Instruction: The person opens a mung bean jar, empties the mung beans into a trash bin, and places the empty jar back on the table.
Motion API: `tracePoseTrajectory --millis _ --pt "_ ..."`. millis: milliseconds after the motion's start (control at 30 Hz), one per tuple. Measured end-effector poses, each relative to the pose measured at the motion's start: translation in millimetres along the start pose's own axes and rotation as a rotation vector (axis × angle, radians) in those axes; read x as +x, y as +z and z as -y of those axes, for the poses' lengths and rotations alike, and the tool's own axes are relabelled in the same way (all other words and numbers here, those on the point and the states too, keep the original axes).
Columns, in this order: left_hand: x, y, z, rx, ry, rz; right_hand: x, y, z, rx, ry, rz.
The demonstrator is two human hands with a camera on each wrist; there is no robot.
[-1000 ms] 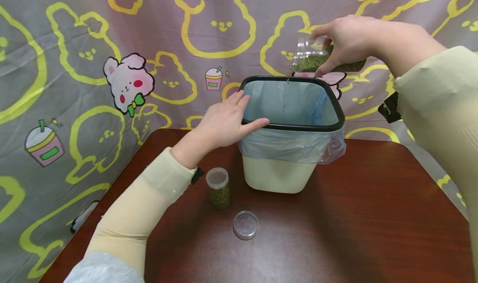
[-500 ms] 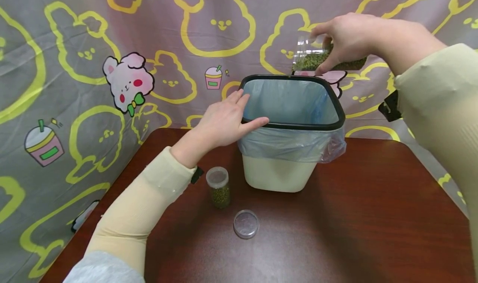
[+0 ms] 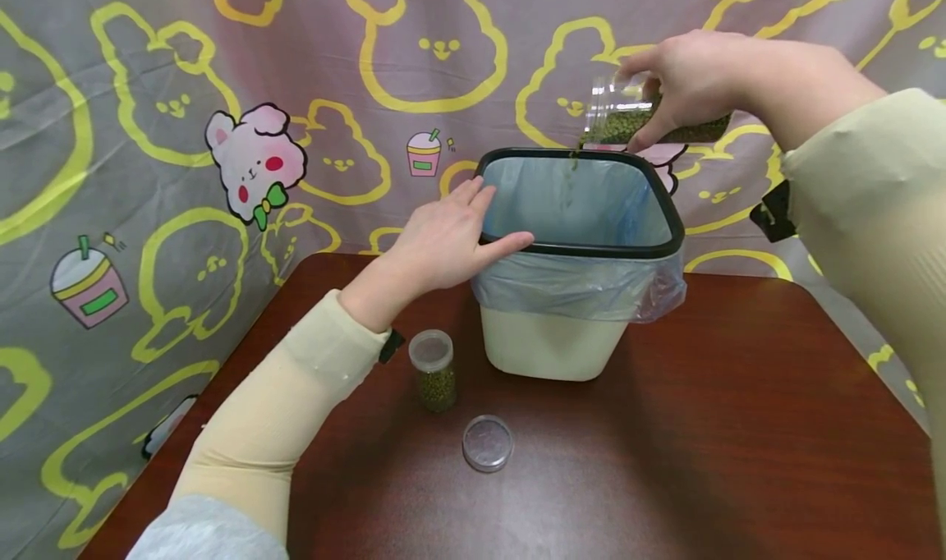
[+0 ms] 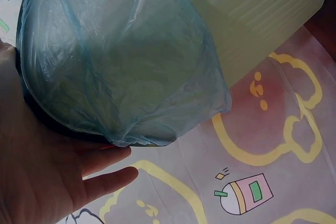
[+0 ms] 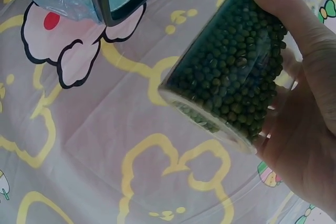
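Observation:
My right hand [image 3: 695, 84] grips a clear jar of green mung beans [image 3: 624, 121], tipped on its side above the far rim of a trash can [image 3: 550, 342]. A few beans [image 3: 572, 166] drop from its mouth into the blue bag [image 3: 569, 285] lining the can. The right wrist view shows the jar [image 5: 231, 77] with beans lying along its length and fingers wrapped around it. My left hand [image 3: 447, 240], fingers straight, rests on the left side of the can's black rim [image 3: 584, 250]; in the left wrist view the palm [image 4: 47, 177] lies against that rim.
A second jar of mung beans [image 3: 434, 371], upright with its lid on, stands left of the can on the brown table [image 3: 724, 429]. In front of it lies a loose clear lid [image 3: 487, 443]. A patterned cloth [image 3: 332, 51] hangs behind the table.
Half a second ago no falling beans showed; now a thin stream drops from the jar's mouth. The right hand and jar have shifted very slightly right. The left hand stays on the rim.

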State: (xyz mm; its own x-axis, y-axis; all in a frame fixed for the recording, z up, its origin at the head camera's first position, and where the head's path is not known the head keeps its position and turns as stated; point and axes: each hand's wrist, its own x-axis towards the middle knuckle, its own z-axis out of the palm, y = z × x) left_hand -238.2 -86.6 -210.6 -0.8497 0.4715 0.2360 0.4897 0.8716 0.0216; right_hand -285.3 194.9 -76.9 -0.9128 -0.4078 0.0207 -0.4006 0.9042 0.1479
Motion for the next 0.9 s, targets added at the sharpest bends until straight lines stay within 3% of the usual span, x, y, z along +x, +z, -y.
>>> tracePoseTrajectory --millis 900 --pt "1.1 1.6 -0.9 -0.002 0.002 0.009 -0.2 5.0 -2.2 0.001 0.0 -0.026"
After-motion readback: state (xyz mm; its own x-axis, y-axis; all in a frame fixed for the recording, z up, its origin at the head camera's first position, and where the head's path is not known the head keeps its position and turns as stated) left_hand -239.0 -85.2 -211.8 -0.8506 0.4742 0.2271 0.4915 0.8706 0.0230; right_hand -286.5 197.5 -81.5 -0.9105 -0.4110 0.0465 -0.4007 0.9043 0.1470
